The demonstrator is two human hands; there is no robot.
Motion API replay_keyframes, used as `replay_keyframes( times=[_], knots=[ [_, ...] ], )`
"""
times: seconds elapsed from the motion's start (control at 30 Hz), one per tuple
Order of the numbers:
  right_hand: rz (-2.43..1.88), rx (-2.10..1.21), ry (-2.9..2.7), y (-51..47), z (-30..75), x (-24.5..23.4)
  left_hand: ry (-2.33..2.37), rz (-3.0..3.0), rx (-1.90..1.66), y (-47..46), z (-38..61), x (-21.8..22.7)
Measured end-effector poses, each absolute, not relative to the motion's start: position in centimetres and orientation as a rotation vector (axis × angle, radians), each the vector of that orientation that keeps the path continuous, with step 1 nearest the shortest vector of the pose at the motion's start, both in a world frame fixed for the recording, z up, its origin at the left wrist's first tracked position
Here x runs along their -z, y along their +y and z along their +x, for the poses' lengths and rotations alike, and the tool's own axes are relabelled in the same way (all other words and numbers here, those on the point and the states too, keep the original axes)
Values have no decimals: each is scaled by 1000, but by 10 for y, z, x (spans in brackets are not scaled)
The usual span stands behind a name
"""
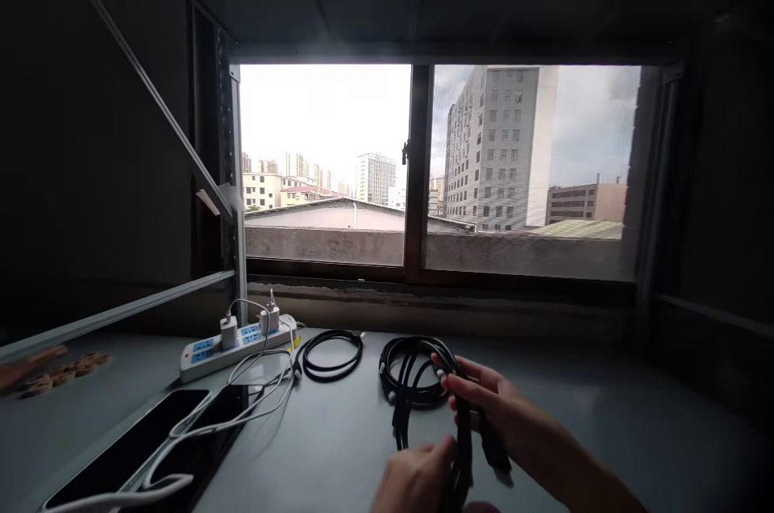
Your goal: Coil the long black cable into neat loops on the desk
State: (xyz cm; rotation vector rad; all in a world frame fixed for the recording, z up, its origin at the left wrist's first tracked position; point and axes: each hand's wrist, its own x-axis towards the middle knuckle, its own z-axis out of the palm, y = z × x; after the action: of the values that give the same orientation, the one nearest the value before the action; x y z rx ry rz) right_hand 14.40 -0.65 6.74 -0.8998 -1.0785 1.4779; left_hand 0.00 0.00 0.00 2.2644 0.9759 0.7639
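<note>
Your left hand (416,479) is the nearest to the camera, at the bottom, with its fingers curled inward and its thumb side close against the black cable bundle (463,428); whether these fingers pinch it or only lie along it, I cannot tell, because the lower part is hidden. Your right hand (488,396) is above and to the right of it, and there the thumb and the fingers are pressed together on the upper part of the same bundle. So the bundle is between your two hands, and it hangs down from your right fingers towards your left hand. One dark flat end hangs just below your right palm.

Just beyond your hands, a coil of black cable (423,398) rests on the grey table (314,448). Further to the left of your hands lies a smaller black coil (330,375). Beyond this one, on the left, stands a white power strip (245,348) with two white chargers plugged in. Well apart from your left hand, at its left side, two dark flat devices (142,440) lie side by side, and a white cable (121,498) passes across them. Far beyond both hands is a window (418,174) with buildings outside.
</note>
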Motion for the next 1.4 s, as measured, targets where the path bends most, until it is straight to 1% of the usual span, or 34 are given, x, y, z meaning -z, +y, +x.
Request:
replay_keyframes(
  times=[0.1,0.23,0.33,0.5,0.57,0.73,0.87,0.93,1.0,1.07,1.13,1.17,1.3,1.4],
  knots=[
    [-739,-1427,-1207,2,135,-115,856,2152,-1079,-2,-10,-53],
    [-566,-1308,-1352,19,125,-159,643,2000,-1203,2,-16,-110],
    [-527,-1230,-1374,37,116,-170,519,1820,-1363,14,-9,-139],
    [-765,-902,-1498,67,109,-167,550,1559,-1494,40,4,-170],
    [-778,-865,-1535,76,114,-163,580,1520,-1470,48,3,-176],
    [-871,-978,-1481,98,141,-149,638,1570,-1405,59,-9,-178],
    [-669,-1075,-1216,124,156,-138,690,1636,-1447,73,-21,-176],
    [-705,-1091,-1192,134,155,-133,727,1676,-1469,82,-28,-176],
    [-850,-1087,-1294,137,148,-128,788,1721,-1442,88,-33,-175],
    [-946,-1077,-1445,133,138,-128,829,1791,-1329,91,-36,-173],
    [-930,-1053,-1614,121,127,-131,832,1844,-1221,91,-35,-172],
    [-903,-1043,-1700,113,121,-134,824,1847,-1220,91,-34,-172],
    [-846,-982,-1988,74,103,-146,835,1764,-1460,88,-26,-172],
    [-856,-684,-2027,52,97,-151,847,1778,-1489,84,-24,-173]
  ],
)
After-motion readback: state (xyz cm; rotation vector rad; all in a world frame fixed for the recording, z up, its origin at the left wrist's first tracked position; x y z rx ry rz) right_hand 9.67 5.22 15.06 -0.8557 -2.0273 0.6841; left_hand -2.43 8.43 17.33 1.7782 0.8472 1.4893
